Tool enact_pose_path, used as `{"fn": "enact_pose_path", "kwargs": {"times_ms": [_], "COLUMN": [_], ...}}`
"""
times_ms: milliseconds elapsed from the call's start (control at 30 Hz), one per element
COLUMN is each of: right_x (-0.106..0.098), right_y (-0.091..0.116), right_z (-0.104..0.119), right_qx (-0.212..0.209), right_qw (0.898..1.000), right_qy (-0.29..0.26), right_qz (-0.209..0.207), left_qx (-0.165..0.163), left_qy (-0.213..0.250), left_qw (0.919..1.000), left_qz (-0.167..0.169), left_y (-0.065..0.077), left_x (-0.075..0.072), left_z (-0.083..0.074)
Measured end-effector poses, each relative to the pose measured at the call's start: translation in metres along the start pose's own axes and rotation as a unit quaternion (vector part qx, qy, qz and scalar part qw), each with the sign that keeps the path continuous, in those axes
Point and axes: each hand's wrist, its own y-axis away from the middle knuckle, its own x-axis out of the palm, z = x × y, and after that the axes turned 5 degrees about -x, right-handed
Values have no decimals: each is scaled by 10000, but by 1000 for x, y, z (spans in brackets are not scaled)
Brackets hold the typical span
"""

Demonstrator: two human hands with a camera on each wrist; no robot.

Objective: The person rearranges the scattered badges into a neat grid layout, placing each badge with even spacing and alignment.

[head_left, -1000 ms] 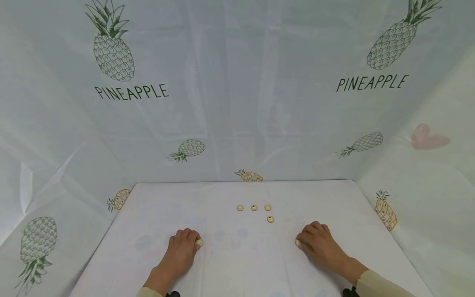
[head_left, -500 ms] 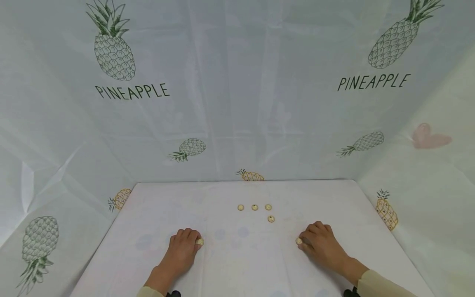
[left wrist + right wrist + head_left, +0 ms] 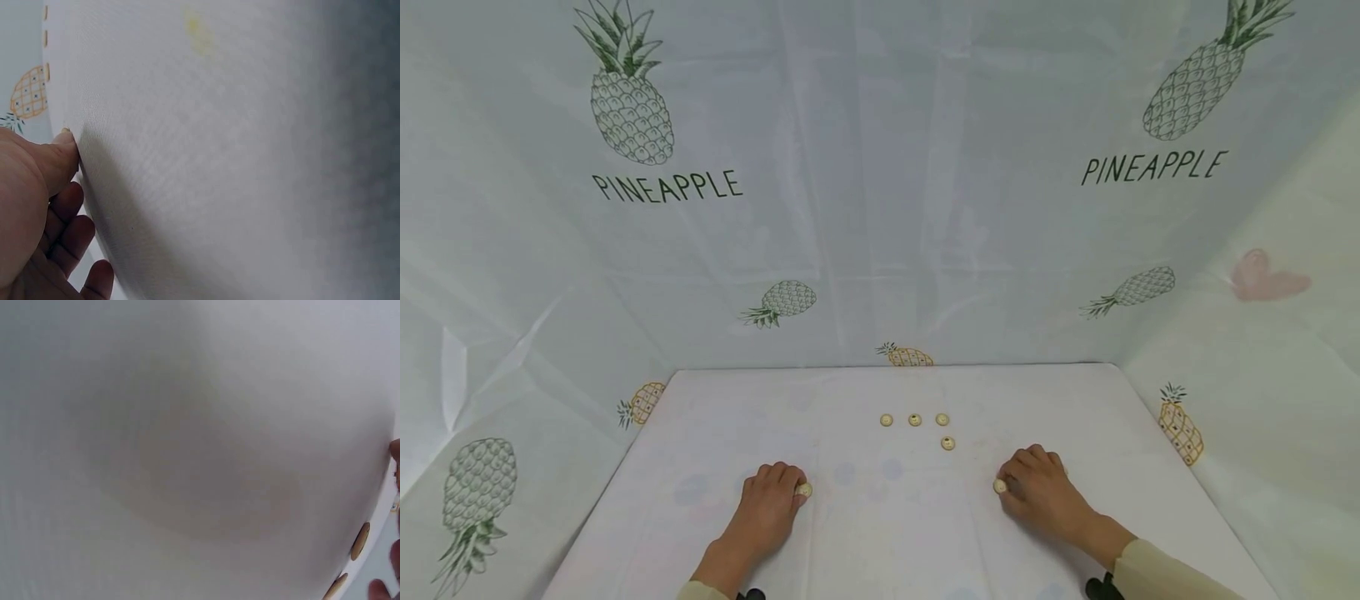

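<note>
My left hand (image 3: 766, 508) rests at the left of the white table, pinching a small round tan disc (image 3: 804, 490) between thumb and fingers. In the left wrist view the thumb (image 3: 59, 156) presses near the cloth, with only a sliver of the disc (image 3: 65, 130) showing. At the right, my right hand (image 3: 1043, 487) holds a similar disc (image 3: 1000, 486) at its fingertips. A pale bit (image 3: 1064, 471) peeks out behind its knuckles; I cannot tell what it is. The right wrist view catches only the edge of that hand (image 3: 396, 562).
Farther back, three discs make a row, with the middle disc (image 3: 914, 420) between two others. One more disc (image 3: 948, 443) lies in front of the row's right end. White cloth (image 3: 880, 542) covers the table; pineapple-print sheets (image 3: 880, 208) hang behind and at both sides.
The right hand has shifted slightly, its disc now a little farther left than half a second ago. A pale bit now shows behind its knuckles. The left hand stays put.
</note>
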Motion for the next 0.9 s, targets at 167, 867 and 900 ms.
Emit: {"fn": "enact_pose_path", "kwargs": {"times_ms": [167, 867, 900], "right_x": [8, 10, 10], "right_y": [-4, -29, -31], "right_z": [-5, -4, -4], "right_qx": [-943, -1520, -1497], "right_qw": [9914, 9800, 9806], "right_qy": [602, 799, 793], "right_qz": [-680, -1001, -985], "left_qx": [-10, 13, 5], "left_qy": [-24, 35, 33], "left_qw": [10000, 10000, 10000], "left_qz": [33, -71, -67], "left_y": [0, -1, -1], "left_x": [1, 2, 2], "left_z": [2, 1, 1]}}
